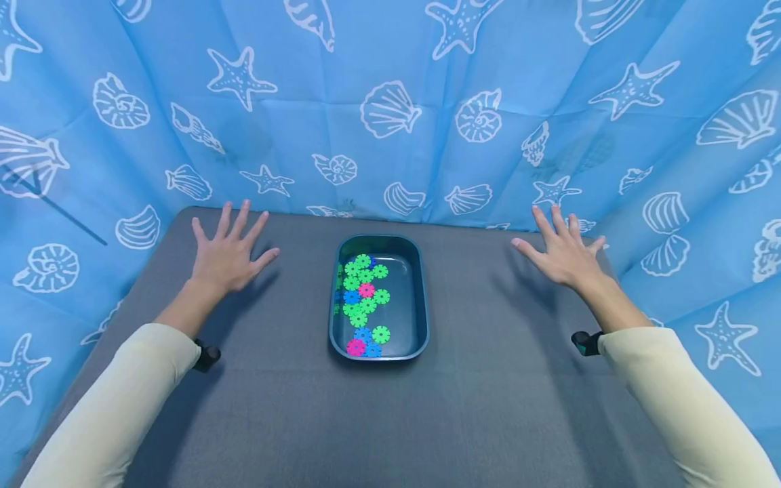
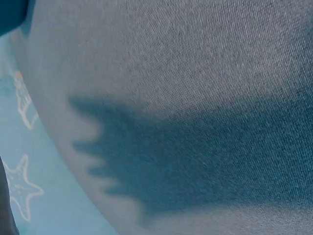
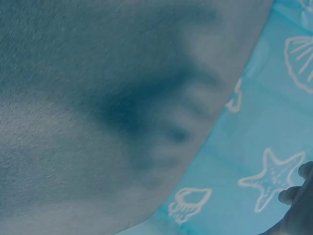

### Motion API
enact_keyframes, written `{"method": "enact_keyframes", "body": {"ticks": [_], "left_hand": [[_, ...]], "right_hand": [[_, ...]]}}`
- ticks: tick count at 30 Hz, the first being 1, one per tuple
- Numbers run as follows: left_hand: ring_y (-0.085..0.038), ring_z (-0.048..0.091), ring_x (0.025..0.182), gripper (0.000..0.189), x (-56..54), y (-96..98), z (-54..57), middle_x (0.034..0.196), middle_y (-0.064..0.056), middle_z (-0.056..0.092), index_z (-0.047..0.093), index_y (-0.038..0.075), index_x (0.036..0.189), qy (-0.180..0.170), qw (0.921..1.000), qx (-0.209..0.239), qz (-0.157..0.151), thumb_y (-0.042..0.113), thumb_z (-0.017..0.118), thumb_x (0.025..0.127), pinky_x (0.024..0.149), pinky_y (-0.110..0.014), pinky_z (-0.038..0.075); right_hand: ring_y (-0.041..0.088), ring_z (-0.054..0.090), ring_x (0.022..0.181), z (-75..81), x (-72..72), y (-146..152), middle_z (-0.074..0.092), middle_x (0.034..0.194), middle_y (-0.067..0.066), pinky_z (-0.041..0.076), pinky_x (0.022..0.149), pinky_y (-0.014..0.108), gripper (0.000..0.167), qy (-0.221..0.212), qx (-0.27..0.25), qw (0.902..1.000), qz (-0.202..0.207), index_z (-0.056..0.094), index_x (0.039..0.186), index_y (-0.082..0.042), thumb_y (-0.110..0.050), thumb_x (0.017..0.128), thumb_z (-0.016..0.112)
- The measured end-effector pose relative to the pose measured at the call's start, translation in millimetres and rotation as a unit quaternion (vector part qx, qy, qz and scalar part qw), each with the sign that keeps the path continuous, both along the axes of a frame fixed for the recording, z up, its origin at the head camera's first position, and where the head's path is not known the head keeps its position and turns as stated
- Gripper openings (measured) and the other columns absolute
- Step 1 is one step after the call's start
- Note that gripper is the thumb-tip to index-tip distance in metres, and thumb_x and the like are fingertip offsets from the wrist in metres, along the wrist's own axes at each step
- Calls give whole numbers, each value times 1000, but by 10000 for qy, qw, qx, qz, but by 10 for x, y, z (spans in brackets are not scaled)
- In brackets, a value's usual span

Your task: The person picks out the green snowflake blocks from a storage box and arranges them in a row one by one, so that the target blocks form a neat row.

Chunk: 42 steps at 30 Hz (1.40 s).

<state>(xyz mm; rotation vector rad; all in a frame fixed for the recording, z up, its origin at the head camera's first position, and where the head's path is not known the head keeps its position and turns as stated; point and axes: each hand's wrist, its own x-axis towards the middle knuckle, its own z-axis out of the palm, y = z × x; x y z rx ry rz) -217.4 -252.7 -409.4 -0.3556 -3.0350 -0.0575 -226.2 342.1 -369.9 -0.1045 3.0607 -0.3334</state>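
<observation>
In the head view my left hand (image 1: pixel 227 259) is held over the left part of the table, fingers spread and straight, touching nothing. Its shadow falls on the cloth in the left wrist view. My right hand (image 1: pixel 567 254) hovers over the right part, its fingers likewise spread, holding nothing; some of its fingers (image 3: pixel 292 196) show at the lower right of the right wrist view. Between the hands, apart from both, stands a dark blue-grey tray (image 1: pixel 423 305). Green, blue and pink notched plastic discs (image 1: pixel 381 334) lie in it, mostly along its left side.
A grey cloth-covered table (image 1: pixel 390 420) spreads under everything. Behind it and at both sides hangs a blue curtain (image 1: pixel 427 135) with white shells and starfish, close to the table's far edge. A black wrist camera (image 1: pixel 207 355) sits at the left cuff, another (image 1: pixel 586 343) at the right.
</observation>
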Motion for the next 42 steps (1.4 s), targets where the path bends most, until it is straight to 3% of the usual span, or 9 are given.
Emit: {"method": "enact_keyframes", "body": {"ticks": [9, 14, 17, 20, 25, 30, 42], "left_hand": [[-37, -5, 152, 80, 52, 184, -13, 167, -12, 1, 16, 22, 161, 50, 9994, -117, -311, 65, 40, 98, 106, -78, -7], [-36, -2, 152, 81, 94, 315, -8, 168, -11, 3, 18, 22, 161, 114, 9982, -137, -580, 64, 44, 97, 107, -78, -4], [-36, 1, 152, 81, 111, 413, -4, 167, -10, 6, 20, 22, 161, 150, 9967, -158, -778, 64, 46, 96, 108, -77, -2], [-35, 2, 153, 82, 131, 522, -2, 167, -8, 8, 21, 22, 161, 112, 9953, -181, -950, 65, 46, 96, 109, -76, -1], [-35, 4, 153, 82, 182, 704, 5, 167, -8, 11, 21, 22, 161, -48, 9920, -194, -1248, 68, 42, 96, 111, -74, 1], [-34, 4, 153, 83, 233, 854, 18, 167, -5, 12, 20, 25, 161, -308, 9869, -297, -1553, 72, 40, 95, 112, -72, 4], [-36, 12, 152, 83, 271, 969, 3, 165, -5, 19, 27, 25, 159, -931, 9773, -298, -1879, 68, 50, 92, 113, -71, 5]], "right_hand": [[51, -10, 146, 91, 60, -188, -11, 166, 14, -15, 91, 86, 88, 52, 76, 9991, 405, 0, 161, -26, -73, 95, 35], [46, 1, 149, 129, 111, -323, -2, 167, 15, -14, 98, 82, 88, 153, 170, 9970, 742, 3, 162, -24, -70, 96, 38], [42, 7, 151, 180, 150, -461, 2, 167, 14, -12, 105, 77, 88, 19, -93, 9953, 962, 4, 162, -23, -67, 96, 43], [38, 7, 152, 249, 189, -628, 3, 167, 12, -4, 111, 72, 88, -387, -671, 9905, 1137, 3, 162, -21, -62, 97, 48], [35, 4, 152, 346, 234, -852, 1, 168, 9, 10, 115, 66, 89, -1091, -1613, 9719, 1323, 1, 162, -19, -55, 98, 52], [37, 11, 151, 406, 262, -1002, 2, 167, 11, 18, 115, 65, 85, -1576, -2176, 9524, 1441, -2, 161, -22, -52, 100, 50], [36, 23, 149, 353, 281, -1328, 24, 162, 19, 24, 116, 55, 74, -2381, -2834, 9055, 2077, 17, 159, -4, -40, 103, 51]]}}
